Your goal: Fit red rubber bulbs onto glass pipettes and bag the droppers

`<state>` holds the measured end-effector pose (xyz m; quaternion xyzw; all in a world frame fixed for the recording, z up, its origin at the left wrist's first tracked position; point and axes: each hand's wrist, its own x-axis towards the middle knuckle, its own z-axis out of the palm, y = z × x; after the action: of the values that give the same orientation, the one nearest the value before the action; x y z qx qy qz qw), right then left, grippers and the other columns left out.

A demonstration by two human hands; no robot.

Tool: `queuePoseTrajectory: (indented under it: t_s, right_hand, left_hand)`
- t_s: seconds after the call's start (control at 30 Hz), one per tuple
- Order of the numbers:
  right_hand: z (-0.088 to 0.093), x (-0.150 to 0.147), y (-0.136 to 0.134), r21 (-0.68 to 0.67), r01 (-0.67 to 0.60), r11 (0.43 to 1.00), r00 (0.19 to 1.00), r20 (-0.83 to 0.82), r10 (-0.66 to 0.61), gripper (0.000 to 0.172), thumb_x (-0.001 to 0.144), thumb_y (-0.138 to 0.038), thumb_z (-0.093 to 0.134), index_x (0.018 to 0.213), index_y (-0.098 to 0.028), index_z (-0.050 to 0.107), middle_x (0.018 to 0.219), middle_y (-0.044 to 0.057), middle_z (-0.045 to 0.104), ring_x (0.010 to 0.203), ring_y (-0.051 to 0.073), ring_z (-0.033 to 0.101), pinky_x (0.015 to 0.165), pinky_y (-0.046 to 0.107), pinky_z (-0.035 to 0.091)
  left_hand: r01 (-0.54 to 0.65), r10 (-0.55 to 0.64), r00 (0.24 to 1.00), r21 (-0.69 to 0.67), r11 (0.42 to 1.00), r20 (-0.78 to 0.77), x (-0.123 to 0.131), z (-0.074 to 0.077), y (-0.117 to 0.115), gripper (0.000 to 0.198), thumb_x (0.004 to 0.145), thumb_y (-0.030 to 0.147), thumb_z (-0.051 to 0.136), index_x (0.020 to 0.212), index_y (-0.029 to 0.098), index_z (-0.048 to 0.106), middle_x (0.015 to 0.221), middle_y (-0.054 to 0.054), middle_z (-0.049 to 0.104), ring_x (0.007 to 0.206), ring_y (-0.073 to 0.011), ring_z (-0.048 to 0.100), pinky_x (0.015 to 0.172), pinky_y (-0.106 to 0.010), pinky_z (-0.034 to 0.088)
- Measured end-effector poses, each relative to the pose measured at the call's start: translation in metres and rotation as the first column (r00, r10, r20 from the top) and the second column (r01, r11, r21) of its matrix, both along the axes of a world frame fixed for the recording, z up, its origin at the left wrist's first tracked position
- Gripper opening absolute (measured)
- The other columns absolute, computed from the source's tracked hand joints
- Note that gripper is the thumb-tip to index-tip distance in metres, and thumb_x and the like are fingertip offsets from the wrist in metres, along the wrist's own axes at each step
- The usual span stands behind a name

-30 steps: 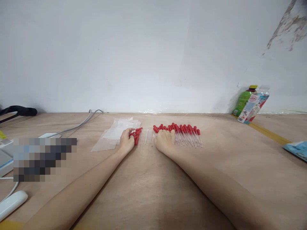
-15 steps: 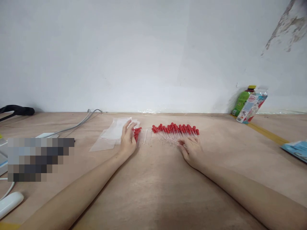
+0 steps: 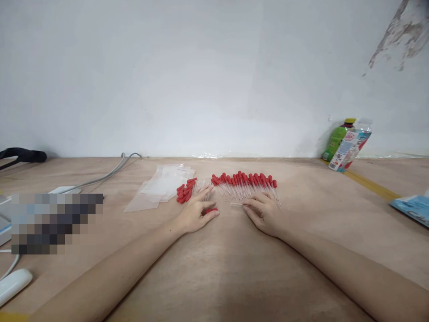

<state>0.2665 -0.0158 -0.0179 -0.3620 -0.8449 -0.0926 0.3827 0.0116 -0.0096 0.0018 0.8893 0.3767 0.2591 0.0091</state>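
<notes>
My left hand [image 3: 194,214] is closed, thumb and finger around a red rubber bulb [image 3: 212,210]. Beside it lies a small pile of loose red bulbs [image 3: 183,193], and its fingers partly cover a group of clear glass tubes [image 3: 203,184]. Pinched in my right hand [image 3: 266,212] is a thin glass tube [image 3: 237,205], its free end pointing left at the bulb, with a gap between the two. Behind the right hand, several glass droppers with red bulbs [image 3: 248,179] lie in a row, bulbs toward the wall.
Clear plastic bags [image 3: 157,185] lie left of the loose bulbs. A grey cable [image 3: 110,172] runs along the left side, above a white mouse [image 3: 15,286]. Against the wall at right lean a green bottle [image 3: 337,143] and a labelled bottle [image 3: 350,150]; a blue packet [image 3: 412,209] lies nearer.
My left hand has moved right from the bulb pile and now holds a red bulb. My right hand has turned the tube level, away from the dropper row.
</notes>
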Motion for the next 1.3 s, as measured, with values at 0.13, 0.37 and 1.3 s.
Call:
queuePoseTrajectory:
  t_s: [0.13,0.37,1.3]
  right_hand:
    - [0.005,-0.003,-0.005,-0.01,-0.009,1.0,1.0,0.013,0.009,0.015,0.082,-0.024,0.048,0.085,-0.02,0.062,0.077,0.003,0.064,0.07,0.013,0.054,0.076,0.032,0.032]
    - [0.008,-0.018,-0.011,0.001,-0.024,1.0,1.0,-0.001,0.024,0.018,0.084,-0.025,0.045,0.085,-0.02,0.062,0.078,0.002,0.065,0.071,0.012,0.056,0.08,0.033,0.03]
    - [0.002,-0.019,-0.006,-0.009,-0.108,0.994,0.991,0.079,0.108,0.021,0.086,-0.022,0.042,0.087,-0.019,0.062,0.076,0.004,0.059,0.069,0.013,0.05,0.066,0.028,0.034]
  left_hand:
    - [0.005,-0.005,1.0,-0.005,1.0,-0.011,0.002,-0.001,0.001,0.026,0.084,0.03,0.046,0.098,0.02,0.066,0.132,-0.009,0.042,0.126,-0.0243,0.03,0.101,-0.045,0.031]
    - [0.086,-0.089,0.983,0.029,0.996,0.16,0.01,-0.005,0.0,0.025,0.087,0.025,0.044,0.103,0.02,0.061,0.107,-0.005,0.063,0.113,-0.0192,0.048,0.093,-0.037,0.042]
    - [0.091,-0.071,0.98,-0.101,0.991,0.186,0.018,-0.002,-0.012,0.024,0.087,0.03,0.044,0.093,0.021,0.065,0.087,-0.001,0.069,0.078,-0.0139,0.063,0.069,-0.022,0.047]
